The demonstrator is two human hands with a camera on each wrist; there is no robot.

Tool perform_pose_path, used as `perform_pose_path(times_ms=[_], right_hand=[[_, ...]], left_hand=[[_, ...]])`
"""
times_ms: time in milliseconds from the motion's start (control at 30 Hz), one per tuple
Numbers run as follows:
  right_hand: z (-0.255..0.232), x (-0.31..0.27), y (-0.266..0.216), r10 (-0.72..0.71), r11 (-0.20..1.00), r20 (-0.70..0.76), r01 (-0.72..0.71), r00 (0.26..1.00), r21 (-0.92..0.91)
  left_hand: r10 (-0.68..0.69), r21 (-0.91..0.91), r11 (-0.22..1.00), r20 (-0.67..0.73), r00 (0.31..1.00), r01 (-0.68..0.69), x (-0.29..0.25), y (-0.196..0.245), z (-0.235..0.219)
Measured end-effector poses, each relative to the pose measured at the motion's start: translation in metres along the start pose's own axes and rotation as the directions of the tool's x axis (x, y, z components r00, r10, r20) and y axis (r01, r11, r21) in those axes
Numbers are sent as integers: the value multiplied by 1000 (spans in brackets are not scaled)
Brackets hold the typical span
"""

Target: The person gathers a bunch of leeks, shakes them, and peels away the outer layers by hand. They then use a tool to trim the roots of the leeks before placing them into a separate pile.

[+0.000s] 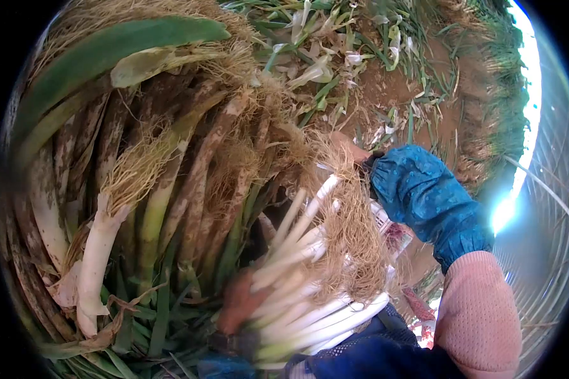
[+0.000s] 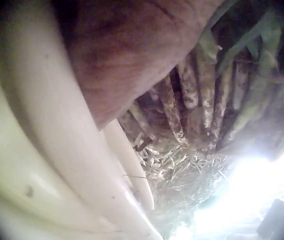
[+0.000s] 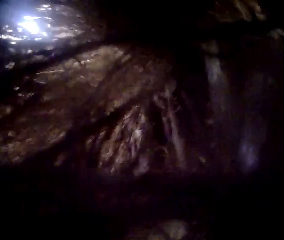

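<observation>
Peeled white scallion stalks point(image 1: 310, 303) bunched at about five o'clock of the head view, roots fanned toward twelve, probably gathered this way so the clean stems stay off the dirt. Gripped from the seven o'clock side by the left hand point(image 1: 240, 300), fingers curled round the bunch, with the left wrist view showing pale stems point(image 2: 57, 150) pressed right against the palm point(image 2: 132, 50). Tangled straw-coloured roots point(image 1: 351, 221) spreading at the top of the bunch, touching the right hand point(image 1: 348, 148), which reaches in at one o'clock from a blue sleeve cover point(image 1: 423, 202); mostly buried in roots, so cannot tell whether its fingers are apart or together. Right wrist view too dark to help, only dim muddy stalks point(image 3: 132, 140). Further out, at nine to eleven o'clock, a heap of unpeeled, soil-streaked scallions point(image 1: 171, 164) stacked roots-up, close at hand. Beyond, at twelve to one o'clock, stripped skins and leaf trimmings point(image 1: 335, 57) scattered over bare reddish soil point(image 1: 392, 82).
</observation>
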State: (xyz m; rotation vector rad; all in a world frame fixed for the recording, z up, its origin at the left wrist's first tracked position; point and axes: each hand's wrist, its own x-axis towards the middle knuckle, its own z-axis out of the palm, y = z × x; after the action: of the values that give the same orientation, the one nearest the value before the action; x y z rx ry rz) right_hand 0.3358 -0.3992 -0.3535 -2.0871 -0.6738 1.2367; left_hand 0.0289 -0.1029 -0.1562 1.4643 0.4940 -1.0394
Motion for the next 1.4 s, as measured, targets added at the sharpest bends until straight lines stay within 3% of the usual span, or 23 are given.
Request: perform_pose_path(times_ms=[167,200,267,367,400,433,467,533,567,600,633,667,700,767,800,833,867,900,1033,1200,1267,1300,1400], right_hand=[[-21,3,17,244,806,-284,-357,927,-473],[-40,4,16,75,738,-334,-278,940,-615],[-139,6,73,-121,246,-310,-274,943,-930],[-252,-9,-15,76,17,-434,-436,898,-900],[-270,-7,-42,120,-49,-414,-411,902,-910],[-279,-6,-63,163,-99,-368,-356,915,-929],[-278,-1,-85,210,-135,-302,-278,930,-951],[-233,17,-134,339,-97,-65,-34,939,-995],[-193,28,-161,390,14,125,130,912,-991],[-142,33,-193,361,219,380,319,852,-922],[-84,28,-215,64,510,609,499,790,-701],[-34,25,-212,-396,521,749,802,531,-293],[15,24,-218,-565,630,728,773,389,76],[104,33,-242,24,896,950,415,310,-157],[148,37,-253,315,879,922,297,225,-372],[168,41,-252,390,860,902,277,187,-429],[178,39,-246,396,861,902,273,171,-430],[186,38,-242,392,873,906,247,159,-421],[179,29,-239,353,932,925,35,141,-361],[143,13,-263,385,824,922,-465,37,-326],[133,0,-273,418,715,908,-618,4,-327],[131,-4,-276,434,664,901,-673,-10,-327],[128,-16,-282,473,551,880,-769,-31,-324]], left_hand=[[18,18,1000,-24,1000,-18,-1,0,2],[38,39,999,-46,998,-36,0,0,2],[52,88,995,-8,999,-51,-4,13,-7],[-7,50,999,46,999,4,9,17,-4],[-46,25,999,65,997,45,7,11,-1],[127,7,992,-32,991,-127,8,-13,10],[127,29,992,-33,991,-126,3,-13,10],[128,73,990,-50,990,-124,4,-10,7],[144,44,989,-59,988,-142,6,-7,7],[155,14,988,-63,986,-154,6,-2,7],[163,-10,986,-65,985,-164,5,1,7],[173,-26,984,-67,983,-175,5,4,5],[174,29,985,-57,983,-173,6,3,8],[177,143,975,-39,983,-170,13,-1,15],[241,208,955,-130,962,-212,12,-7,23],[305,278,930,-220,927,-240,13,-13,32],[360,345,905,-304,882,-250,14,-16,41],[191,182,971,-212,958,-153,9,-2,34],[234,106,970,-141,962,-220,8,-4,32],[395,-1,899,-430,812,-438,-6,-8,17],[437,9,867,-496,751,-498,-1,-22,30],[462,-124,823,-421,780,-554,1,-29,25],[604,-81,651,-548,579,-755,-20,-32,14]])
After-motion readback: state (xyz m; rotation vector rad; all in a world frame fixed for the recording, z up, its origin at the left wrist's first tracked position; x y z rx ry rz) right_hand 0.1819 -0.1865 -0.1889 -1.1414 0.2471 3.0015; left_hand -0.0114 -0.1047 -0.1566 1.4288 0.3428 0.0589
